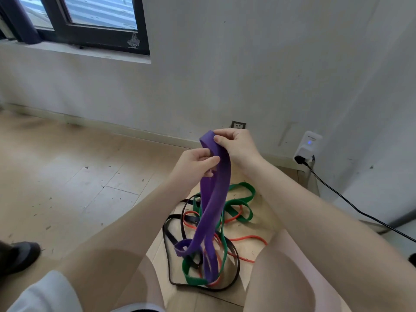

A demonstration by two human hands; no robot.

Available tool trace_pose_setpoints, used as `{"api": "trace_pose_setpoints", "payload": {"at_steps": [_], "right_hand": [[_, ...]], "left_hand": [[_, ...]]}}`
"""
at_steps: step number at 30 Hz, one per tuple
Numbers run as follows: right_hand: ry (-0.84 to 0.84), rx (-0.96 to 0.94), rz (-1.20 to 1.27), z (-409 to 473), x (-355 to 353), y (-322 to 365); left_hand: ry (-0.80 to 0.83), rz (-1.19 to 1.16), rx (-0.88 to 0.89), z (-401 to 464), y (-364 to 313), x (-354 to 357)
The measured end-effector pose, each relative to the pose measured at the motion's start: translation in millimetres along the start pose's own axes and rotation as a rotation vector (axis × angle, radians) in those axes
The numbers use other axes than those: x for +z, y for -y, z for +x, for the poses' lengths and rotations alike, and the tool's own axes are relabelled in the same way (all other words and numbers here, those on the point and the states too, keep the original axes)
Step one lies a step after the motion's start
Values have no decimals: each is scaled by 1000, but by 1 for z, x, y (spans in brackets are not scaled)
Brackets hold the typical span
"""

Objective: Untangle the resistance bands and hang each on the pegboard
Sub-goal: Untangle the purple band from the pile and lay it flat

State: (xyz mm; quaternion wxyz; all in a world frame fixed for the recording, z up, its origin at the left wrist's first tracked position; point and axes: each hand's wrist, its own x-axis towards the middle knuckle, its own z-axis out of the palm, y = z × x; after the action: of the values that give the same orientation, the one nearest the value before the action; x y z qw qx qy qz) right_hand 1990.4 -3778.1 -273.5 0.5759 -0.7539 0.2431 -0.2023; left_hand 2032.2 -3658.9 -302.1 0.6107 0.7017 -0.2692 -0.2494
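Bare domestic room: pale wood-plank floor [67, 176], scuffed white wall [247, 64], dark-framed window [94, 30] far left, wall socket [238, 125], plugged-in white device [307, 145] far right.

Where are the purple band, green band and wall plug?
purple band [221, 176], head view, flat stretch just below the hands.
green band [246, 192], head view, far loop lying on the floor.
wall plug [299, 159], head view, black plug body at the white adapter.

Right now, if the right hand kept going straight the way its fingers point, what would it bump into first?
The right hand points leftward, pinching the top of the purple resistance band. Past that band, it would probably meet the left hand next, just below and left, though depth is hard to judge.
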Motion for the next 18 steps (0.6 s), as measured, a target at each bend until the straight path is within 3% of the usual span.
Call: {"api": "trace_pose_setpoints", "payload": {"at_steps": [3,7,9,12,18], "right_hand": [[-13,0,-56,-5,-4,-7],[44,89,41,-25,-3,-33],[108,1,77,-38,-2,-39],[187,-178,-133,-42,-1,-35],[31,-324,-333,-32,4,-21]], "left_hand": [[-127,-12,10,5,0,2],[-267,-373,-119,16,-9,-2],[-283,-466,-124,18,-15,-4],[-308,-525,-108,20,-23,-5],[-345,-509,-92,16,-28,-11]]}}
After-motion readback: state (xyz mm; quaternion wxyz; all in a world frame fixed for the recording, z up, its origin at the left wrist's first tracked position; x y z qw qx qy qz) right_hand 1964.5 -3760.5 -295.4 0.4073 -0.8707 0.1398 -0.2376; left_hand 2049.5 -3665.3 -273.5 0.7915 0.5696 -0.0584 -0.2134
